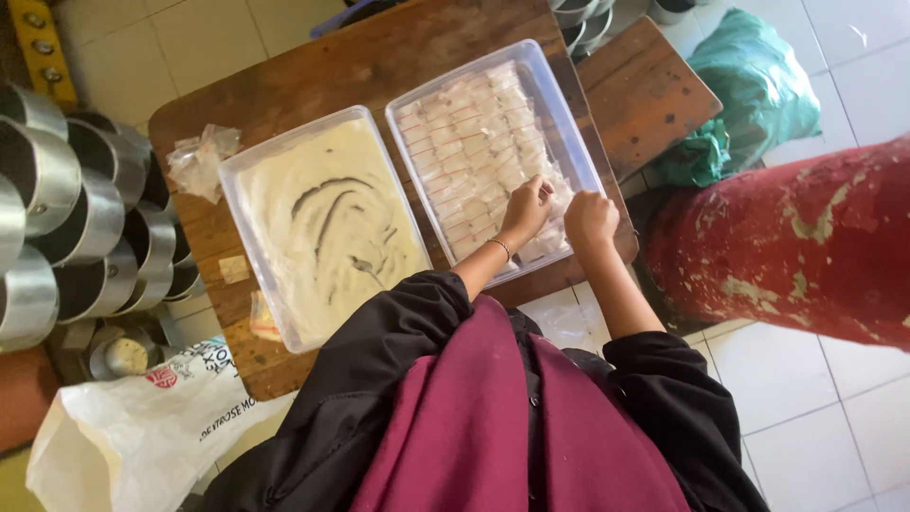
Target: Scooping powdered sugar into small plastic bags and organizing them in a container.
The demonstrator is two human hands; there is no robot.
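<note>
Both hands [557, 213] at packet tray's [580, 142] near edge, powder tray [248, 171] just beside

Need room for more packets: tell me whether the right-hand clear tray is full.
Nearly full: small wrapped packets line the clear tray in rows.

A small food workshop: stacked metal moulds [66, 209], powder tray [322, 223], tiled floor [834, 379]

Black jacket with pushed-up sleeves, maroon apron front, thin bracelet [500, 246] on left wrist
</note>
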